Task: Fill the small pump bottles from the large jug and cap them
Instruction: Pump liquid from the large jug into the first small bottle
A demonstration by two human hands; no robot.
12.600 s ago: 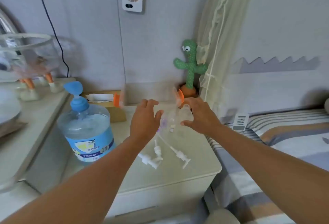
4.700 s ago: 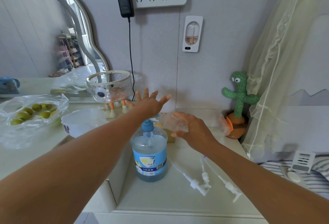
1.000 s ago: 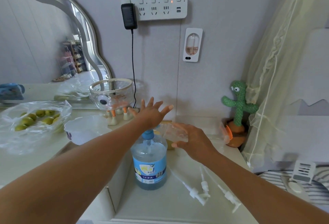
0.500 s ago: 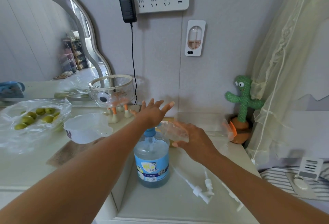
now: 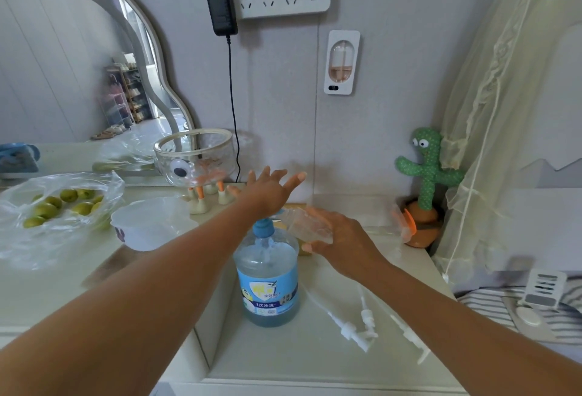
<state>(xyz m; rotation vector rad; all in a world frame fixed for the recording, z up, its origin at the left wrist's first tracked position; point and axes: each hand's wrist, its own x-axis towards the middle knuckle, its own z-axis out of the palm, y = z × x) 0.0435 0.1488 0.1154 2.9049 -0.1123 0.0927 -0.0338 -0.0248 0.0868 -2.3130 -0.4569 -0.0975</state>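
The large clear jug (image 5: 268, 282) with a blue label and blue pump head stands on the white nightstand (image 5: 299, 361). My left hand (image 5: 267, 191) lies flat on the pump head, fingers spread and straight. My right hand (image 5: 337, 241) grips a small clear bottle (image 5: 307, 227), tilted with its mouth by the jug's spout. Three white pump caps with long tubes lie loose on the nightstand: two (image 5: 352, 328) close together and one (image 5: 409, 339) further right.
A white bowl (image 5: 141, 225), a bag of green fruit (image 5: 59, 203) and a glass bowl on duck feet (image 5: 198, 159) sit on the dresser at left. A cactus toy (image 5: 425, 188) stands at back right beside a net curtain. Striped bedding lies right.
Both hands keep their places at the jug's pump and the small bottle. Only the camera has shifted a little.
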